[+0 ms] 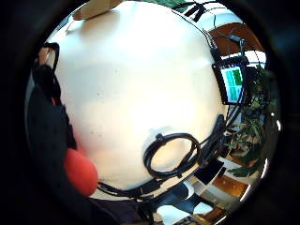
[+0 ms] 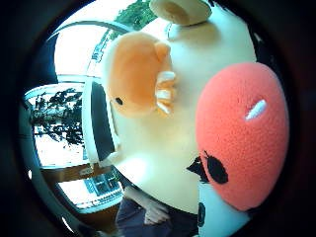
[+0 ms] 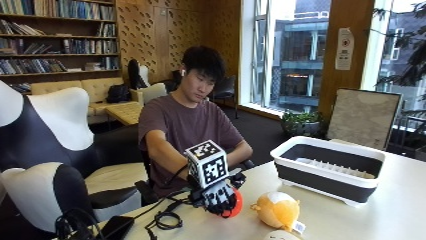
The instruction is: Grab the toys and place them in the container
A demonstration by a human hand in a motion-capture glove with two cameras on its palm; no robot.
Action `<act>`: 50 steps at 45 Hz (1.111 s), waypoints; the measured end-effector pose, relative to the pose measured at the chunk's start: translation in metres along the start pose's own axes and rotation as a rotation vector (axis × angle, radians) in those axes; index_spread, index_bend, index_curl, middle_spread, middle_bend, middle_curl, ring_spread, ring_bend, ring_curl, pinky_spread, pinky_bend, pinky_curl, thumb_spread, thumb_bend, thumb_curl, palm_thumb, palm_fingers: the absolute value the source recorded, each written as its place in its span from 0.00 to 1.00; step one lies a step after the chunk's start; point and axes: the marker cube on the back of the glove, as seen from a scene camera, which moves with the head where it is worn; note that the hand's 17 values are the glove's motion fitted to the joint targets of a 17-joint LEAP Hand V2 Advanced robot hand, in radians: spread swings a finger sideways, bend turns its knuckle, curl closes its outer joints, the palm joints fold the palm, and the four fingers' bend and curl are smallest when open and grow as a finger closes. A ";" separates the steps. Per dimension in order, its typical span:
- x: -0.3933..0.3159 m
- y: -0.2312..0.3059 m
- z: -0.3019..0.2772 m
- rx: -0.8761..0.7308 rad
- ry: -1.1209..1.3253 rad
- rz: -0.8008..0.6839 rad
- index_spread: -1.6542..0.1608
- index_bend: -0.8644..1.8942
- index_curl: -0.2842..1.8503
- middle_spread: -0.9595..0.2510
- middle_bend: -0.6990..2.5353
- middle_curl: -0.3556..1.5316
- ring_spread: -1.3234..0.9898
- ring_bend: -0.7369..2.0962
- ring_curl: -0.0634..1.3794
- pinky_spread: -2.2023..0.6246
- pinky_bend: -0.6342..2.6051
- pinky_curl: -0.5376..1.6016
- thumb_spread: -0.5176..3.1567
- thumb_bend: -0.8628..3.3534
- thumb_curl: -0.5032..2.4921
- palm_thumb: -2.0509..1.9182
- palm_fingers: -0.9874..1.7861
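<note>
Daylight from tall windows falls across the pale, smooth counter (image 3: 399,200), which stands in a library-like lounge with wooden wall panels, bookshelves, tan sofas and black-and-white armchairs. A person in a maroon T-shirt sits at the counter's far edge. The black-gloved right hand (image 3: 219,196) hovers just above the surface with its fingers curled round a round red plush toy (image 3: 234,207), which bulges out beneath the palm; the thumb-side palm view shows its coral fabric and a black stitched mark close to the camera. Just beside it lies an orange-and-cream plush chick toy (image 3: 278,210), resting on the counter with a small white tag whose writing is too small to read. Farther along sits the white-rimmed, dark-walled rectangular container (image 3: 331,169), well apart from both toys. A coiled black cable (image 3: 166,219) lies near the counter's edge. No legible brands show.
</note>
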 end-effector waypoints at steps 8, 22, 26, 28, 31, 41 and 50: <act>-0.023 -0.006 -0.093 0.058 -0.062 -0.016 0.73 0.49 0.23 0.52 0.45 0.45 0.44 0.70 0.40 0.67 0.54 0.44 0.38 0.26 0.36 0.68 0.77; -0.150 -0.003 -0.252 0.274 0.008 -0.158 0.69 0.56 0.29 0.51 0.53 0.54 0.42 0.72 0.44 0.66 0.54 0.46 0.30 0.25 0.41 0.68 0.74; -0.203 -0.002 -0.265 0.297 0.045 -0.229 0.68 0.57 0.30 0.51 0.53 0.56 0.42 0.72 0.45 0.66 0.54 0.47 0.28 0.25 0.42 0.68 0.73; -0.227 -0.002 -0.267 0.299 0.056 -0.261 0.68 0.58 0.31 0.51 0.54 0.57 0.42 0.73 0.45 0.66 0.54 0.47 0.27 0.25 0.42 0.68 0.73; -0.266 -0.001 -0.263 0.290 0.057 -0.308 0.67 0.58 0.32 0.51 0.54 0.58 0.42 0.73 0.46 0.66 0.55 0.48 0.27 0.24 0.43 0.68 0.72; -0.390 -0.024 -0.221 0.237 0.068 -0.495 0.66 0.59 0.36 0.52 0.55 0.61 0.42 0.74 0.47 0.66 0.56 0.49 0.25 0.24 0.45 0.68 0.70; -0.483 -0.040 -0.148 0.181 0.122 -0.476 0.66 0.60 0.40 0.52 0.55 0.63 0.42 0.75 0.48 0.66 0.56 0.50 0.23 0.23 0.47 0.68 0.69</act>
